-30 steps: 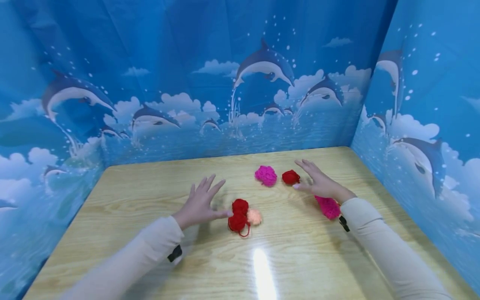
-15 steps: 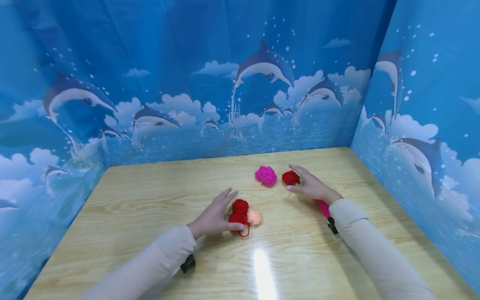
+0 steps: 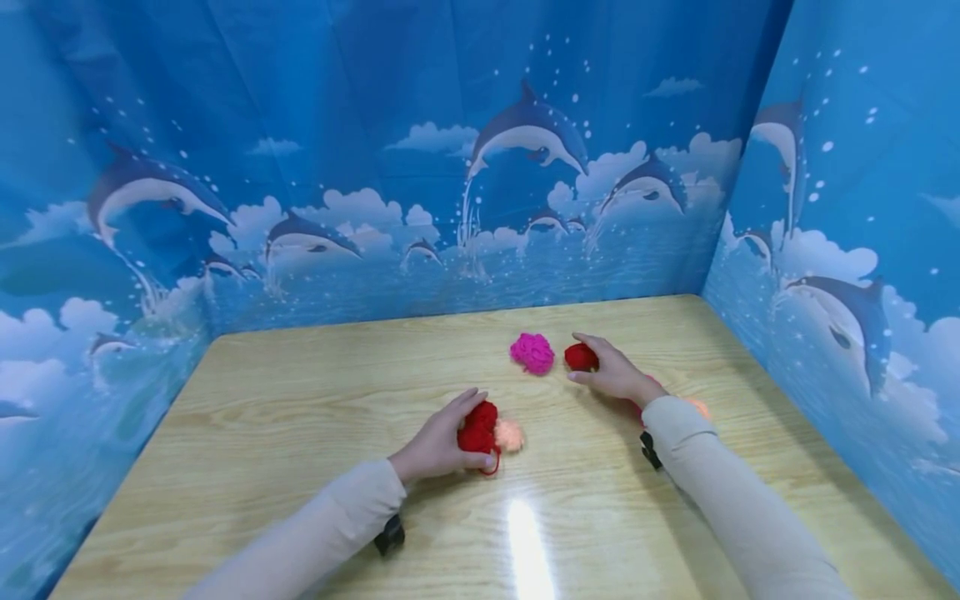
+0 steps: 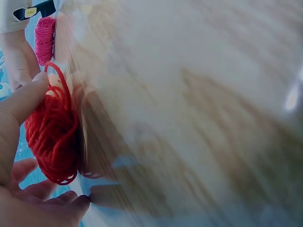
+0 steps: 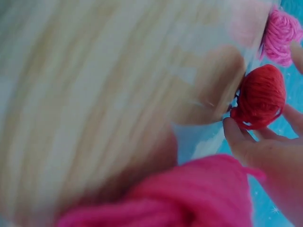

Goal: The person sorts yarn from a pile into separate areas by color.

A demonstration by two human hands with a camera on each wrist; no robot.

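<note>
Two red yarn balls [image 3: 480, 429] lie together on the table, a loose loop trailing from them. My left hand [image 3: 442, 442] spans them from the left, thumb on the near side and fingers on the far side. In the left wrist view the thumb overlaps the red strands, while the fingertips [image 4: 81, 203] stay a little apart. Farther back, my right hand [image 3: 613, 372] reaches around another red yarn ball [image 5: 262, 97], its thumb close below and a finger apart from it. Whether the right hand touches that ball is unclear.
A magenta yarn ball [image 3: 532, 354] sits left of the farther red one. A peach ball [image 3: 510, 436] adjoins the red pair. Under my right wrist lies pink yarn [image 5: 189, 194], with a peach ball [image 3: 699, 407] partly behind the sleeve. Dolphin-printed curtains [image 3: 360, 167] border the wooden table [image 3: 300, 383].
My left hand has moved right and slightly down, coming around the red pair. The right hand has moved left to the far red ball, uncovering some peach yarn behind the sleeve.
</note>
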